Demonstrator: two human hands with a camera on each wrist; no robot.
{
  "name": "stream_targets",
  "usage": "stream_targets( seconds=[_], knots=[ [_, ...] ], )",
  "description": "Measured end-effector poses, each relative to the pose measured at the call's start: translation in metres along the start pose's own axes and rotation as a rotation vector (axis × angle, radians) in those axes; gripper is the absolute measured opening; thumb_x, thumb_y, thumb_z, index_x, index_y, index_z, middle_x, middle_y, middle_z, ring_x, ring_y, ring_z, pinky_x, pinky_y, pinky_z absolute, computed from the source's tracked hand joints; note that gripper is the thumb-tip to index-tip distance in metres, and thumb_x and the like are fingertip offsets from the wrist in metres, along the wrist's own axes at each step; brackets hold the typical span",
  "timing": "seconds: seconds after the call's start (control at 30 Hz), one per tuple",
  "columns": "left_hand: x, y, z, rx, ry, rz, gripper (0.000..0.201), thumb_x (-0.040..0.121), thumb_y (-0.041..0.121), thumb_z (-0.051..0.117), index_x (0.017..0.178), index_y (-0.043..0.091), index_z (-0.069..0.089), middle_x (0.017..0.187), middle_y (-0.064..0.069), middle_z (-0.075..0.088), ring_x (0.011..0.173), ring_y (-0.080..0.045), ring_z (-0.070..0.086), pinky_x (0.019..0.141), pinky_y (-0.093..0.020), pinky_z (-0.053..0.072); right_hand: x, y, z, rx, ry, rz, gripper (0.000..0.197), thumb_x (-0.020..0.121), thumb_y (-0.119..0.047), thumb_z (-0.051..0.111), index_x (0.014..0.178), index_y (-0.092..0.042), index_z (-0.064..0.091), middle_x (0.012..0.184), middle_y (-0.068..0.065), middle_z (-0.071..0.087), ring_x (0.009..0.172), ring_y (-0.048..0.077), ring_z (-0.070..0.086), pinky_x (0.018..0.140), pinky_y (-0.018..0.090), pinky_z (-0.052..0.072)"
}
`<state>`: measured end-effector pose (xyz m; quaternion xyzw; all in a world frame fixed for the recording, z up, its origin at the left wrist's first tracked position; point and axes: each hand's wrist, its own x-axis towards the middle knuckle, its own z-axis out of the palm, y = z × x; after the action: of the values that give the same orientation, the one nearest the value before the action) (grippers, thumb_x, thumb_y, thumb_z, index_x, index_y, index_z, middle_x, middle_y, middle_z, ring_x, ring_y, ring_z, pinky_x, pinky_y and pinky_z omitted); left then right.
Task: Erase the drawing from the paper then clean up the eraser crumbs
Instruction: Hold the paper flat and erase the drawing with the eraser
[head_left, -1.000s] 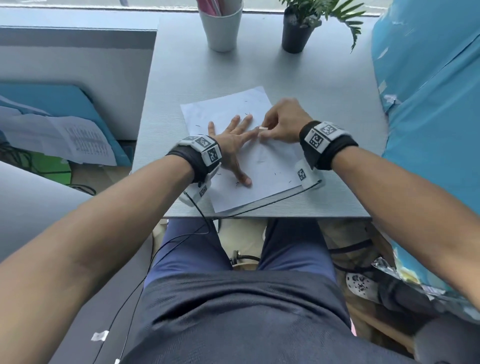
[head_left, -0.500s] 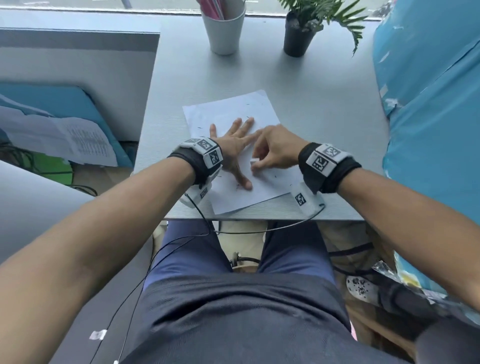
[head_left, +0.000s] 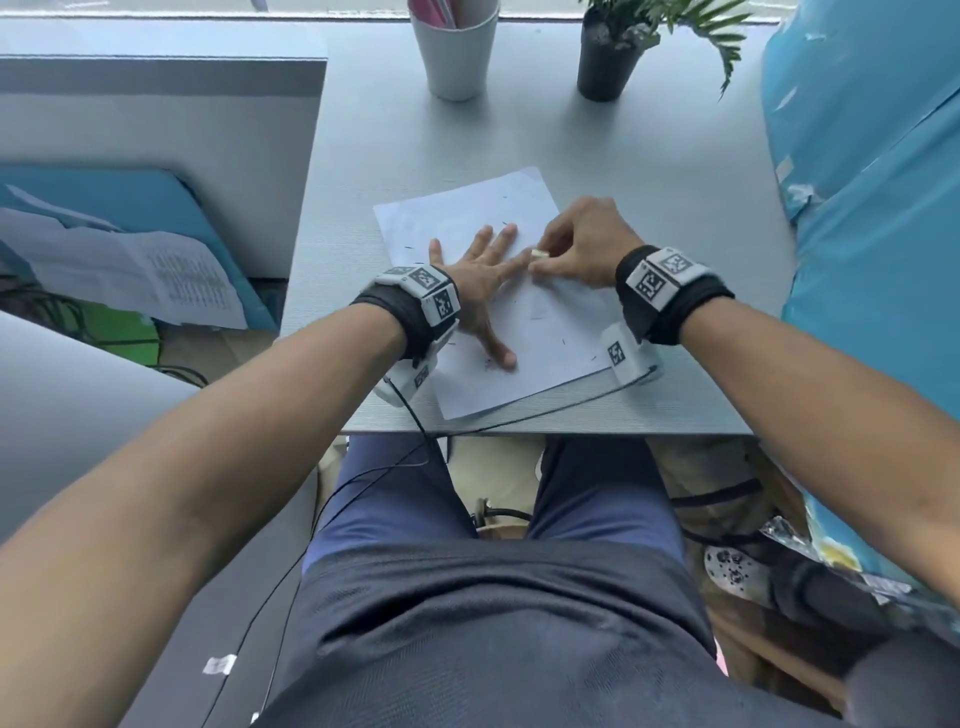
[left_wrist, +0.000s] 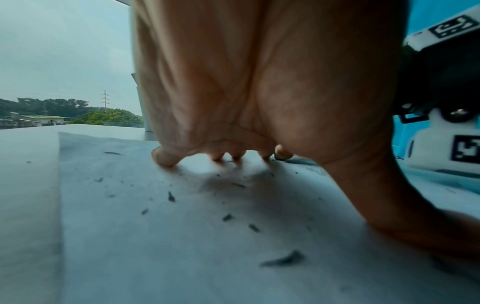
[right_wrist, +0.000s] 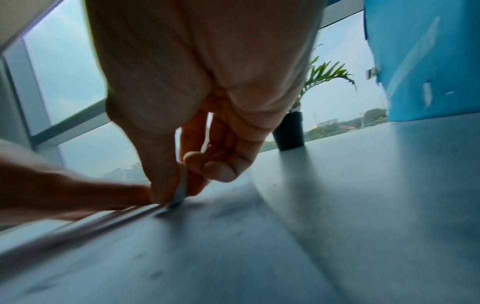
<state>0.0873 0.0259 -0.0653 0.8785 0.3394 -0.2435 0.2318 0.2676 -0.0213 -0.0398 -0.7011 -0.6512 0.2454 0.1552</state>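
Left hand pins the sheet while the right hand pinches the eraser on it.

The thin white rectangular sheet of paper (head_left: 535, 332) lies flat on the matte grey table (head_left: 623, 156), under both hands. The left hand (head_left: 480, 280) rests palm-down with fingers straight and spread, thumb angled toward the person. Just right of its fingertips, the right hand (head_left: 576, 244) curls thumb and fingers around a small pale block eraser (head_left: 539, 254) touching the paper. Dark, thin, curled eraser crumbs (left_wrist: 283, 260) scatter around the left palm.
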Motion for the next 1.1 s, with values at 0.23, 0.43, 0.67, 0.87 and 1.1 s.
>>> stream_targets(
  seconds=[0.23,0.43,0.67,0.87,1.1],
  knots=[
    [0.001,0.001,-0.002,0.017,0.006,-0.002,0.156,0.043,0.073,0.087,0.155,0.040,-0.017,0.161,0.005,-0.034,0.148,-0.022,-0.030,0.106,-0.080,-0.008,-0.009,0.002,-0.002,0.054,-0.107,-0.023,0.010,0.072,-0.025,0.082,0.075,-0.017,0.078,0.061,-0.003,0.066,0.046,-0.003,0.049,0.051,0.013,0.037],
    [0.000,0.000,-0.001,0.035,0.000,-0.018,0.157,0.042,0.072,0.087,0.154,0.041,-0.017,0.161,0.004,-0.035,0.148,-0.023,-0.030,0.106,-0.080,-0.007,-0.020,-0.006,0.008,-0.049,-0.380,-0.106,0.008,0.074,-0.026,0.082,0.079,-0.020,0.080,0.065,-0.004,0.071,0.054,0.003,0.054,0.051,0.019,0.042],
    [0.000,0.000,-0.001,0.021,0.014,-0.002,0.156,0.041,0.071,0.089,0.155,0.042,-0.015,0.162,0.005,-0.032,0.149,-0.022,-0.029,0.106,-0.080,-0.007,-0.015,0.003,0.005,0.045,-0.166,-0.023,0.009,0.071,-0.022,0.083,0.069,-0.020,0.075,0.058,-0.010,0.064,0.045,-0.005,0.049,0.047,0.007,0.036],
    [0.001,0.001,-0.001,0.033,0.015,-0.002,0.155,0.042,0.071,0.088,0.154,0.044,-0.015,0.162,0.006,-0.032,0.149,-0.022,-0.028,0.106,-0.080,-0.008,-0.011,0.007,-0.002,0.086,-0.070,0.010,0.015,0.071,-0.024,0.084,0.081,-0.013,0.080,0.060,-0.012,0.066,0.047,-0.008,0.051,0.050,0.006,0.037],
    [0.001,-0.001,-0.002,0.035,0.011,-0.006,0.156,0.042,0.072,0.088,0.154,0.044,-0.017,0.161,0.006,-0.033,0.149,-0.021,-0.029,0.106,-0.079,-0.008,-0.023,-0.002,0.005,-0.009,-0.357,-0.045,0.010,0.071,-0.029,0.085,0.076,-0.024,0.078,0.067,-0.012,0.071,0.055,-0.004,0.059,0.055,0.014,0.046]
  ],
)
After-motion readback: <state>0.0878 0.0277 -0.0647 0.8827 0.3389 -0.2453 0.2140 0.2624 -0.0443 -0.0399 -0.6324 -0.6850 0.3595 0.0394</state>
